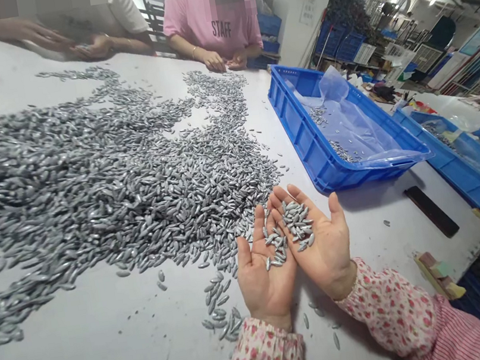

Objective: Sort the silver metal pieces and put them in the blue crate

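My left hand [263, 288] and my right hand [326, 251] lie side by side, palms up and slightly cupped, their inner edges touching. Both palms carry small silver-grey spindle-shaped pieces [298, 223], more of them in the right than in the left. Just beyond my fingertips, a wide heap of the same pieces [133, 190] spreads over the white table [90, 359]. A few loose pieces [221, 315] lie left of my left wrist, and others sit under my forearms.
Right of the heap stands a blue crate [322, 155] lined with clear plastic, some pieces inside. A dark flat object [432, 211] lies near the table's right edge, with more blue crates [468, 170] beyond. Two people [217, 27] handle pieces across the table.
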Demonstrator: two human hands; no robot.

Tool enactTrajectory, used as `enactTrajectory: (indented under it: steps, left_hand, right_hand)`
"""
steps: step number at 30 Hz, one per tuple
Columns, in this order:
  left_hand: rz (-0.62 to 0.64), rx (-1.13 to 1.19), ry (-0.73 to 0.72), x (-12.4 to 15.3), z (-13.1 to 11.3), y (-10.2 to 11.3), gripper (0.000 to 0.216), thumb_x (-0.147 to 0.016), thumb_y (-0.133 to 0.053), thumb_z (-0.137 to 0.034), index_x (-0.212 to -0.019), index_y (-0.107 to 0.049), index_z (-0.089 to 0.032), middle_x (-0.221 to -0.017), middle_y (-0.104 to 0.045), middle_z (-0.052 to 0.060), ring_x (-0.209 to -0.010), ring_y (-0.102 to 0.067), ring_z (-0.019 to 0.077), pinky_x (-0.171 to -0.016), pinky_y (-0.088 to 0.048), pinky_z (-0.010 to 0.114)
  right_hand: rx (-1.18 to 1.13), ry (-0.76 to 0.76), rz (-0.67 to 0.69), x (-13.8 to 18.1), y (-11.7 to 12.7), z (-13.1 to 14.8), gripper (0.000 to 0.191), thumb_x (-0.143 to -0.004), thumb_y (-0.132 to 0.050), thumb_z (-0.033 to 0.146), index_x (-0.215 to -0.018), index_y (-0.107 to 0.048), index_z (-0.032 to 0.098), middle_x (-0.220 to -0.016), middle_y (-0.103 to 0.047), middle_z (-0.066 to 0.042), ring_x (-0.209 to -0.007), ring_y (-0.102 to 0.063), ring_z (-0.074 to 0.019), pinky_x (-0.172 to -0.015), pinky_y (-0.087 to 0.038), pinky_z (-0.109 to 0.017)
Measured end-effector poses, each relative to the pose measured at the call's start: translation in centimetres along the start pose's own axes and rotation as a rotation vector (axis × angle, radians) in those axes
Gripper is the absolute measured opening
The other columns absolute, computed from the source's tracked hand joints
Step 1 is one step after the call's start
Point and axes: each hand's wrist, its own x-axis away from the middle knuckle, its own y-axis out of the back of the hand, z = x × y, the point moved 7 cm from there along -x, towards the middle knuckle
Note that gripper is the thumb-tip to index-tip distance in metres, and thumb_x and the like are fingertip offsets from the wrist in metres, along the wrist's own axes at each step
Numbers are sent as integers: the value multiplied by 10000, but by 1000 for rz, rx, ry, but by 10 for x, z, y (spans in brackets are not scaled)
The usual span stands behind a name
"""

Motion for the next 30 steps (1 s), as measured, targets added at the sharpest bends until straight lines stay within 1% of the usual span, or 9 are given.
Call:
enactTrajectory:
  steps: [6,11,18,24,28,30]
  left_hand:
    - [13,9,3,2,0,-2,584,-1054,-221,-472,-1517,-338,-135,-1436,-501,176,-1267,-551,206,-1055,-451,347]
    - [13,0,-2,2,0,-4,630,-1037,-258,-522,-1522,-322,-125,-1451,-480,187,-1270,-549,219,-1049,-459,358]
    - [36,15,-2,1,-1,-5,694,-1025,-289,-541,-1525,-282,-60,-1431,-492,214,-1281,-535,226,-1065,-445,357]
    - [50,25,10,3,0,-8,742,-1009,-305,-579,-1538,-248,-61,-1431,-494,206,-1313,-502,232,-1090,-415,353]
    - [39,18,0,3,0,-8,765,-1000,-319,-597,-1539,-249,-59,-1429,-497,205,-1321,-492,237,-1092,-413,359]
    - [44,9,2,3,0,-9,773,-998,-308,-608,-1536,-253,-54,-1427,-500,206,-1321,-492,241,-1093,-412,372]
  right_hand:
    - [12,16,19,-1,1,1,567,-916,-377,624,-1174,-618,181,-1273,-652,-103,-1202,-613,-204,-1083,-462,-388]
    - [24,20,-2,-3,6,-2,539,-918,-410,610,-1158,-627,179,-1261,-656,-103,-1185,-622,-186,-1088,-453,-352]
    - [25,21,-6,-4,8,-4,529,-915,-428,612,-1132,-645,182,-1228,-678,-89,-1187,-621,-194,-1124,-409,-369]
    - [22,42,-28,-1,5,-3,521,-915,-434,604,-1112,-658,178,-1206,-690,-89,-1196,-613,-213,-1152,-363,-395]
    - [31,66,-18,-2,4,-3,503,-910,-437,604,-1085,-665,190,-1164,-706,-82,-1162,-627,-222,-1154,-352,-438]
    - [31,72,-11,-2,4,-2,501,-916,-429,600,-1080,-663,190,-1171,-703,-85,-1153,-631,-218,-1150,-355,-436]
